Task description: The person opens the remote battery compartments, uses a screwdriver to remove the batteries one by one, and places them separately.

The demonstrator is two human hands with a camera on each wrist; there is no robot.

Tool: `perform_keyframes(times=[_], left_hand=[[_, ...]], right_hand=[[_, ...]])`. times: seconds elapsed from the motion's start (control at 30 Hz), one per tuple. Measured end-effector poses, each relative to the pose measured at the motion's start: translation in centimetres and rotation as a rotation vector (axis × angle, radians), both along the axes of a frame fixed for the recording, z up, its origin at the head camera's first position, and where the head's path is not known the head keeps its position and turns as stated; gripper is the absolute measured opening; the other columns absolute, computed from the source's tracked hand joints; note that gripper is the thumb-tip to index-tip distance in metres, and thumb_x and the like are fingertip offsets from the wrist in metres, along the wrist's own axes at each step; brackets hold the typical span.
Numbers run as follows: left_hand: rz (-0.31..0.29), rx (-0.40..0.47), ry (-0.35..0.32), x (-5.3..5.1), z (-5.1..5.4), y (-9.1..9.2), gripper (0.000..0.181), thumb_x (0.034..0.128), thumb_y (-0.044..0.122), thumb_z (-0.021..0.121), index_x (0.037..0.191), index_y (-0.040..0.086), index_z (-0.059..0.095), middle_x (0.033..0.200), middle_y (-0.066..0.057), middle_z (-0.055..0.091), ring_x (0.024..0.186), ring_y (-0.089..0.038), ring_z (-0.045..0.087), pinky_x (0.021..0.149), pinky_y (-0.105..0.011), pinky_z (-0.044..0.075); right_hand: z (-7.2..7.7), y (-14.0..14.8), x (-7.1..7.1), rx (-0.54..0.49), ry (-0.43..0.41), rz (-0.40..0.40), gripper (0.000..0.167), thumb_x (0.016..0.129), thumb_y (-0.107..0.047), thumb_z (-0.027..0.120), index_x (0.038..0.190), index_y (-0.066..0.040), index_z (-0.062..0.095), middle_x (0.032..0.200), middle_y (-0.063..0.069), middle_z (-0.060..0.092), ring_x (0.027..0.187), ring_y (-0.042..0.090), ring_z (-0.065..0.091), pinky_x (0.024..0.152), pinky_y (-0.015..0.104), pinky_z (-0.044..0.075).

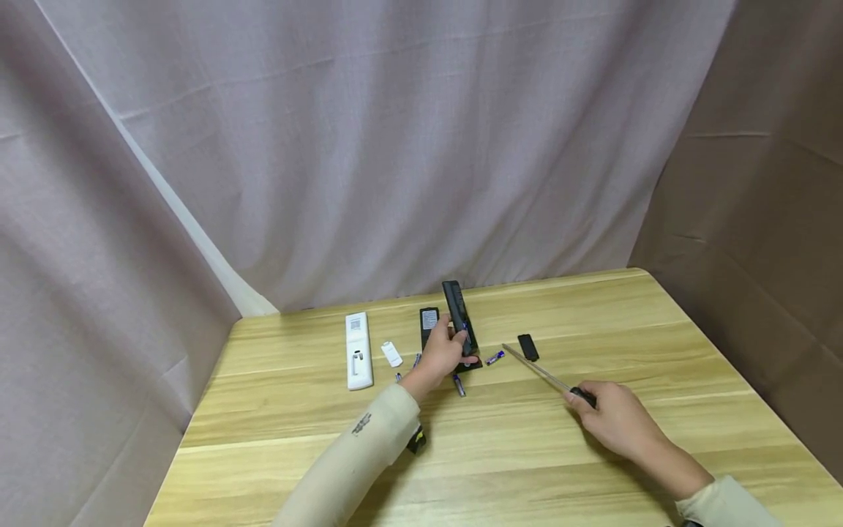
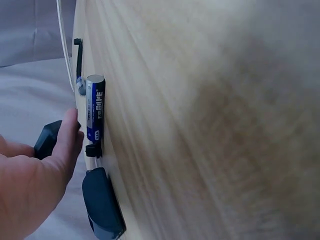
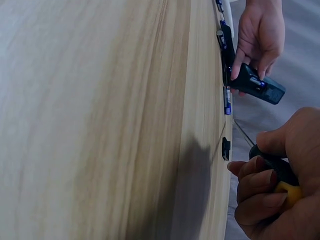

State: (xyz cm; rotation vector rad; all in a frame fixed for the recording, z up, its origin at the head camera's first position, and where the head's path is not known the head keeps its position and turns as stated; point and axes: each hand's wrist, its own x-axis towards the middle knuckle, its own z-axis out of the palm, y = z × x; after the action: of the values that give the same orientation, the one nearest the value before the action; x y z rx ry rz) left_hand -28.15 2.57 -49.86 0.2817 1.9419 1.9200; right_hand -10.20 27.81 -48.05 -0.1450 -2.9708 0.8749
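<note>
My left hand (image 1: 443, 353) grips a black remote control (image 1: 456, 307), which stands tilted up off the table. A blue and silver battery (image 3: 257, 82) shows in its back in the right wrist view. In my right hand (image 1: 615, 417) is a screwdriver (image 1: 582, 397) with a black and yellow handle (image 3: 287, 190). Its thin shaft points forward and left, the tip near a loose battery (image 1: 495, 358) and a small black battery cover (image 1: 528, 347). Another battery (image 1: 459, 386) lies just below my left hand. Partly hidden behind that hand is a second black remote (image 1: 429, 320) with a label.
On the left lie a white remote (image 1: 358, 351) and a white battery cover (image 1: 391, 354). More batteries (image 1: 417, 360) lie by my left wrist. A black and yellow object (image 1: 417, 440) is partly covered by the left sleeve. A curtain (image 1: 421, 161) hangs behind the wooden table (image 1: 514, 461).
</note>
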Motion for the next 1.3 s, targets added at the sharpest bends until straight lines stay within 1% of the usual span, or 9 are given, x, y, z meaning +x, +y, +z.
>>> perform_keyframes(times=[0.1, 0.2, 0.33, 0.47, 0.63, 0.77, 0.93, 1.1, 1.3], left_hand=[[-0.006, 0.07, -0.024, 0.0, 0.0, -0.3, 0.055, 0.1138, 0.003, 0.042, 0.167, 0.008, 0.027, 0.147, -0.033, 0.051, 0.134, -0.052, 0.06, 0.092, -0.045, 0.07], [-0.005, 0.119, -0.032, 0.0, 0.1, -0.4, 0.059, 0.1132, 0.001, 0.041, 0.169, 0.007, 0.022, 0.152, -0.035, 0.049, 0.139, -0.053, 0.055, 0.091, -0.046, 0.07], [-0.006, 0.142, -0.04, 0.1, 0.1, -0.6, 0.06, 0.1133, 0.0, 0.039, 0.17, 0.009, 0.022, 0.154, -0.034, 0.049, 0.143, -0.052, 0.053, 0.09, -0.047, 0.07], [-0.01, 0.169, -0.048, 0.3, 0.1, -0.7, 0.055, 0.1133, 0.0, 0.038, 0.167, 0.006, 0.027, 0.152, -0.036, 0.049, 0.143, -0.053, 0.053, 0.093, -0.049, 0.069], [-0.002, 0.212, -0.054, 0.4, 0.3, -0.8, 0.047, 0.1133, 0.0, 0.037, 0.161, 0.0, 0.034, 0.146, -0.038, 0.051, 0.139, -0.056, 0.054, 0.096, -0.054, 0.067], [-0.007, 0.229, -0.061, 0.6, 0.5, -0.9, 0.045, 0.1135, -0.001, 0.035, 0.159, -0.003, 0.033, 0.149, -0.04, 0.048, 0.141, -0.058, 0.053, 0.099, -0.055, 0.065], [-0.008, 0.23, -0.06, 0.6, 0.2, -0.9, 0.046, 0.1134, 0.0, 0.034, 0.159, -0.004, 0.032, 0.15, -0.04, 0.048, 0.14, -0.058, 0.053, 0.098, -0.053, 0.066], [-0.01, 0.232, -0.067, 0.5, 0.1, -1.0, 0.049, 0.1135, 0.0, 0.034, 0.163, -0.001, 0.03, 0.151, -0.039, 0.047, 0.142, -0.057, 0.052, 0.1, -0.053, 0.065], [-0.018, 0.247, -0.076, 0.5, -0.1, -0.9, 0.049, 0.1136, 0.0, 0.034, 0.163, 0.0, 0.03, 0.152, -0.039, 0.046, 0.143, -0.057, 0.05, 0.103, -0.055, 0.063]], right_hand=[[0.2, 0.0, -0.1, -0.002, -0.001, -0.006, 0.023, 0.107, -0.028, 0.065, 0.097, -0.008, 0.072, 0.061, -0.004, 0.044, 0.055, 0.012, 0.038, 0.048, 0.023, 0.029], [0.2, -0.1, -0.2, 0.0, 0.026, -0.009, 0.024, 0.107, -0.029, 0.065, 0.103, -0.007, 0.074, 0.062, -0.003, 0.048, 0.057, 0.013, 0.041, 0.048, 0.024, 0.03], [0.1, -0.2, -0.3, 0.003, 0.071, -0.008, 0.023, 0.106, -0.029, 0.067, 0.094, -0.01, 0.072, 0.062, -0.003, 0.048, 0.059, 0.013, 0.042, 0.049, 0.024, 0.03], [-0.1, -0.4, -0.4, -0.009, 0.075, 0.004, 0.026, 0.106, -0.027, 0.067, 0.084, -0.013, 0.065, 0.061, -0.004, 0.043, 0.055, 0.01, 0.038, 0.047, 0.022, 0.03], [-0.5, -0.7, -0.3, -0.043, 0.052, 0.016, 0.027, 0.107, -0.029, 0.065, 0.086, -0.013, 0.064, 0.062, -0.004, 0.044, 0.054, 0.009, 0.037, 0.046, 0.022, 0.032], [-0.7, -1.0, -0.2, -0.068, 0.044, 0.027, 0.026, 0.107, -0.03, 0.065, 0.087, -0.013, 0.064, 0.063, -0.005, 0.044, 0.055, 0.008, 0.037, 0.047, 0.021, 0.032], [-0.8, -1.6, -0.1, -0.101, 0.041, 0.045, 0.028, 0.108, -0.03, 0.065, 0.085, -0.014, 0.061, 0.063, -0.006, 0.043, 0.054, 0.005, 0.035, 0.045, 0.021, 0.033], [-0.9, -1.9, -0.3, -0.149, 0.024, 0.061, 0.028, 0.11, -0.031, 0.061, 0.09, -0.011, 0.063, 0.063, -0.006, 0.043, 0.052, 0.003, 0.032, 0.043, 0.018, 0.031], [-0.9, -2.0, -0.4, -0.153, 0.04, 0.051, 0.028, 0.112, -0.032, 0.058, 0.096, -0.01, 0.065, 0.064, -0.005, 0.045, 0.053, 0.004, 0.034, 0.044, 0.019, 0.034]])
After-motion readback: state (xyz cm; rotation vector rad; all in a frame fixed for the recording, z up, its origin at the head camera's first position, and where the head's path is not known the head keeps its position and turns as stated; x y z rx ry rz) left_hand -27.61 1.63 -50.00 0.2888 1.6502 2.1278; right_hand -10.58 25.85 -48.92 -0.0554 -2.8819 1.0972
